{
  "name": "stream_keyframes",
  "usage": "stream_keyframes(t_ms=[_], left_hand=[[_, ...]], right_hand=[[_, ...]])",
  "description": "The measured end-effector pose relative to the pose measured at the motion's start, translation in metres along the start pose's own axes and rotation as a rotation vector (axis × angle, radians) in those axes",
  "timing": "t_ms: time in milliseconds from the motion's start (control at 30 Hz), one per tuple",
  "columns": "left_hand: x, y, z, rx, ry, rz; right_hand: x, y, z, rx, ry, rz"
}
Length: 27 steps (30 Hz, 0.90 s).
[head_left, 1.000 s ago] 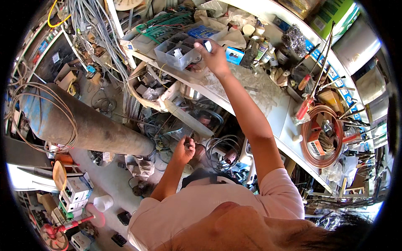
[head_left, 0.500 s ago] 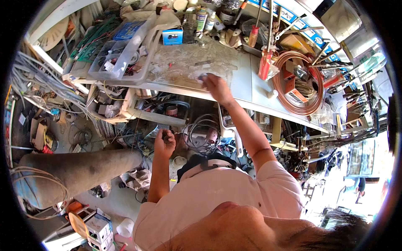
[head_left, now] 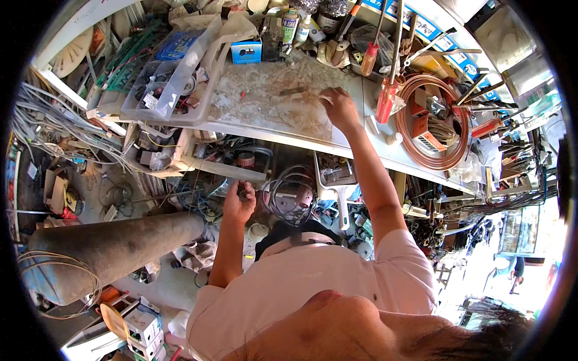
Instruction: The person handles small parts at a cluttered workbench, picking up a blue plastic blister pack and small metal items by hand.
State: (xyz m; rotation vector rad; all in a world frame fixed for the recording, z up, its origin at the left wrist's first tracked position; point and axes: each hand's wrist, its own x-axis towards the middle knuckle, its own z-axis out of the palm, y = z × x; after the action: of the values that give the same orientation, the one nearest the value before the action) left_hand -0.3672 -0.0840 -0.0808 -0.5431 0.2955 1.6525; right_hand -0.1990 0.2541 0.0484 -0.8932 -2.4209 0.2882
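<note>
My right hand (head_left: 341,109) reaches over the worn top of the workbench (head_left: 259,102). Its fingers are bent down and drawn together close to the surface; what they hold, if anything, is hidden. Just left of the fingertips lies a flat, dark strip (head_left: 293,91). Below the bench edge, in front of my body, my left hand (head_left: 239,204) is raised with its fingers curled around something small and dark that I cannot make out. To the right of my right hand are a red-handled screwdriver (head_left: 387,102) and a small white cylinder (head_left: 394,138).
A coil of copper tubing (head_left: 404,141) rings small boxes on the bench's right. A clear divided plastic case (head_left: 162,102) and a blue box (head_left: 247,52) stand on its left. A large cylinder (head_left: 120,249) lies at lower left. An open drawer (head_left: 223,167) projects under the bench.
My right hand has moved right across the bench, and the pale thing at its fingertips no longer shows there. My left hand has risen slightly and stays curled.
</note>
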Motion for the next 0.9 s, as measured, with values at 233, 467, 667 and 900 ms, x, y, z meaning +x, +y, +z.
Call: stream_keyframes(t_ms=[233,467,667,900], left_hand=[[0.0,-0.012,0.019,0.06,-0.074,-0.022],[0.001,-0.026,0.022,0.054,0.019,-0.006],[0.014,-0.033,0.046,0.157,0.005,0.027],[0.035,-0.041,0.091,0.29,-0.16,0.206]], right_hand=[[0.085,0.03,0.037,0.108,-0.539,0.008],[0.076,0.024,0.034,0.137,-0.428,0.0],[0.03,-0.015,0.018,-0.129,-0.187,-0.023],[-0.002,-0.072,0.021,0.419,-0.524,-0.084]])
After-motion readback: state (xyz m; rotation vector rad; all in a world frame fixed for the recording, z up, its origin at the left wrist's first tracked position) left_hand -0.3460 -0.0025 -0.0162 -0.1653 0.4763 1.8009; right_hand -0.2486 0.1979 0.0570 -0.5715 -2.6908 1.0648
